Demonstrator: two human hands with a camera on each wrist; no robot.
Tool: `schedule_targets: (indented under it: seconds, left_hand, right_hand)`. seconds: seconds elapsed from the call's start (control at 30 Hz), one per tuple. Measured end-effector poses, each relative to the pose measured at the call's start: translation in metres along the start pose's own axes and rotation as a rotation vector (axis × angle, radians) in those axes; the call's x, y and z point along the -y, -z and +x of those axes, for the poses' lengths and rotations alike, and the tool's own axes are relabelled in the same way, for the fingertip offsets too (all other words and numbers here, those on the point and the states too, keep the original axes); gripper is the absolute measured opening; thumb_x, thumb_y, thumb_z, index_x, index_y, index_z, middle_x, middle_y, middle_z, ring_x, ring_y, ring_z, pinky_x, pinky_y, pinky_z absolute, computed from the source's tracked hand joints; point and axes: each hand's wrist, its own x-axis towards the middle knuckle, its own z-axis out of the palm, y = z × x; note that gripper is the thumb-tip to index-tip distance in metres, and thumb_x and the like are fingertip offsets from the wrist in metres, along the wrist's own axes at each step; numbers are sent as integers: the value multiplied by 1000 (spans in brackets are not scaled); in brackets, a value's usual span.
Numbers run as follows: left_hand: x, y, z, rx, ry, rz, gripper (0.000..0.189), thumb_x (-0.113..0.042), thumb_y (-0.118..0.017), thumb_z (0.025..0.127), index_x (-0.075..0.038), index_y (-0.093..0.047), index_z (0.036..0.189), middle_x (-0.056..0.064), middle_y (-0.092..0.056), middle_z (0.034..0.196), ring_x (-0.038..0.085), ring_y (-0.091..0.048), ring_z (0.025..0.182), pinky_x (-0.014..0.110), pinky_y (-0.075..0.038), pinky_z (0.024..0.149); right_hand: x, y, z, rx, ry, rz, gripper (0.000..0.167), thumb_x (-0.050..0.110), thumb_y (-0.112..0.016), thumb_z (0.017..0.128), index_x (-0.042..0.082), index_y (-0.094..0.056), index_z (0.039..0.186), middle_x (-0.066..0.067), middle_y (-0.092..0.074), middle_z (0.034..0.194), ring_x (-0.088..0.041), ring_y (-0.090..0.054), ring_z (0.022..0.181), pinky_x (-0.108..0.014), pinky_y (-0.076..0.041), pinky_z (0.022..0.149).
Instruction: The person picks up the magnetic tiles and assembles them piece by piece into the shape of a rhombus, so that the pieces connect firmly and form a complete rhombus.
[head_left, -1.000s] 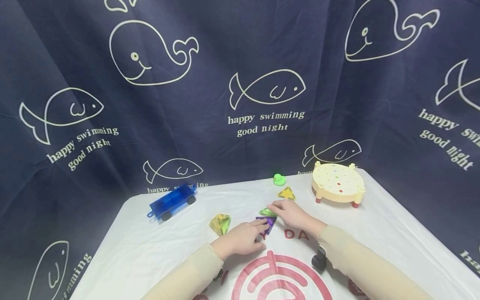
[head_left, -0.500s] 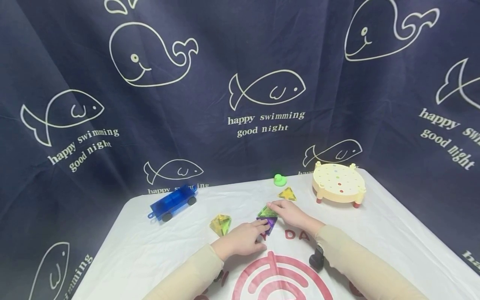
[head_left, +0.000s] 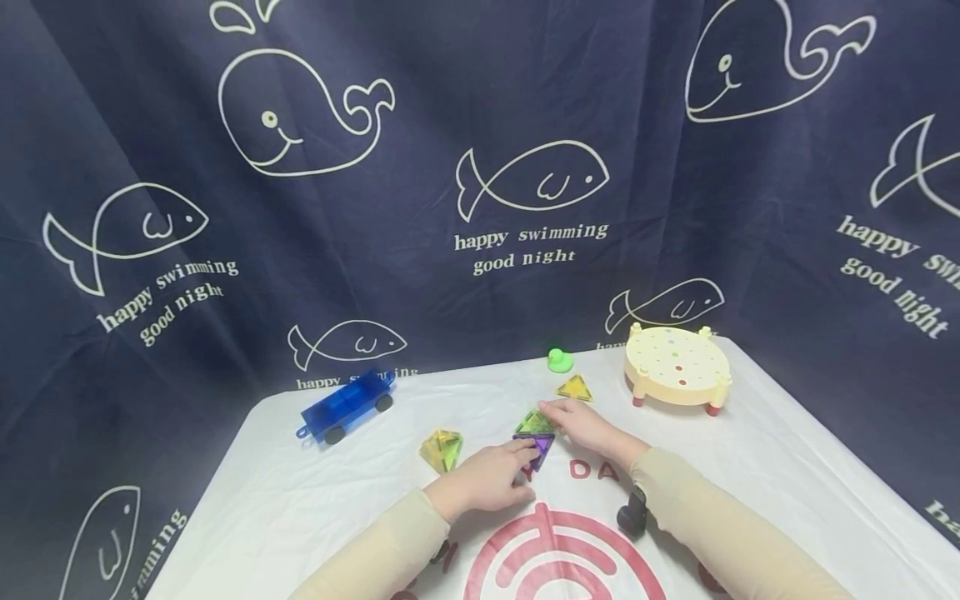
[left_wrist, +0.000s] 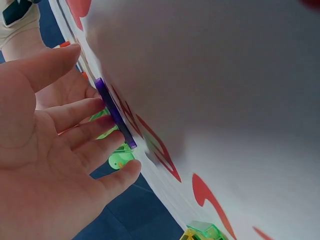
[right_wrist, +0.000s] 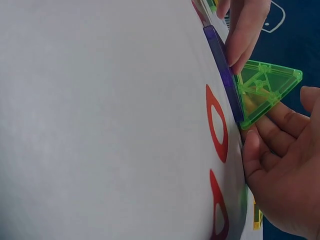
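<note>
My left hand (head_left: 491,479) lies palm down, its fairly straight fingers resting on a purple triangular magnetic tile (left_wrist: 116,115) flat on the table. A green see-through triangular tile (right_wrist: 267,90) tilts up from the purple one, edge along edge. My right hand (head_left: 585,425) is behind and beside it, fingertips right at the green tile's right side. In the right wrist view, the fingers of the right hand pass behind the green tile, and the thumb stands apart near its tip. Fingertips of the left hand lie against the purple tile's face there.
A yellow-green tile shape (head_left: 442,450) lies left of the hands. Beyond them are a yellow triangular tile (head_left: 575,388) and a green toy duck (head_left: 558,361). A blue wheeled toy car base (head_left: 348,406) is at back left, a round cream pegboard stand (head_left: 677,367) at back right.
The green tile has come up against the purple tile's far edge and tilted upward. My right fingertips have drawn slightly right off its top. My left hand has stayed put.
</note>
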Motion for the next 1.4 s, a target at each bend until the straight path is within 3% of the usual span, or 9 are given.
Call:
schedule_targets:
  seconds: [0.17,0.37,0.47,0.6,0.8,1.13,1.2,1.4]
  left_hand:
    - [-5,1,-1,-2,10,25,63,-38,-69,93,-7,-55,146,12,-50,152,23,-51,136,30,-43,110]
    - [-12,1,0,-27,-18,77,61,-39,-70,92,-10,-58,145,12,-49,153,24,-49,138,33,-47,106]
    - [-12,-1,2,-24,-26,103,60,-39,-70,93,-10,-58,144,12,-49,153,27,-47,140,37,-48,106]
    - [-12,-4,4,-12,-22,106,58,-39,-70,94,-10,-59,144,12,-50,152,28,-47,140,40,-48,106]
    - [-11,-4,3,-16,-40,110,56,-40,-69,95,-8,-62,141,13,-53,150,22,-51,137,34,-48,106]
    - [-8,-2,-2,-18,-109,92,48,-37,-67,97,-6,-67,134,13,-56,146,21,-59,128,27,-44,108]
    - [-8,0,-3,-13,-128,85,43,-37,-67,97,-6,-71,126,13,-56,146,21,-61,126,27,-45,107]
    - [-5,1,-7,11,-164,34,35,-36,-65,98,-9,-75,119,8,-56,147,19,-64,120,27,-46,106]
  right_hand:
    - [-6,3,0,-2,13,66,41,26,-46,108,-7,-68,118,-11,-68,100,-26,-66,95,-48,-53,93]
    - [-14,7,4,55,45,198,31,14,-53,105,-11,-66,118,-9,-66,98,-19,-60,92,-34,-52,84]
    - [-16,9,5,86,43,263,32,11,-52,104,-14,-63,121,-14,-68,105,-21,-60,97,-35,-51,86]
    - [-17,12,4,87,28,269,33,12,-53,104,-13,-63,122,-19,-70,114,-29,-65,105,-41,-53,93]
    - [-20,17,3,59,48,282,30,8,-52,104,-15,-64,120,-23,-72,108,-37,-68,104,-47,-55,95]
    - [-29,31,-5,20,48,252,29,8,-53,104,-15,-64,117,-24,-72,108,-34,-69,102,-41,-57,91]
    - [-30,33,-7,12,50,241,29,7,-53,104,-16,-64,117,-25,-71,109,-35,-68,103,-43,-57,91]
    - [-33,38,-10,-68,12,130,25,8,-55,103,-8,-68,116,-20,-70,109,-28,-65,97,-36,-55,84]
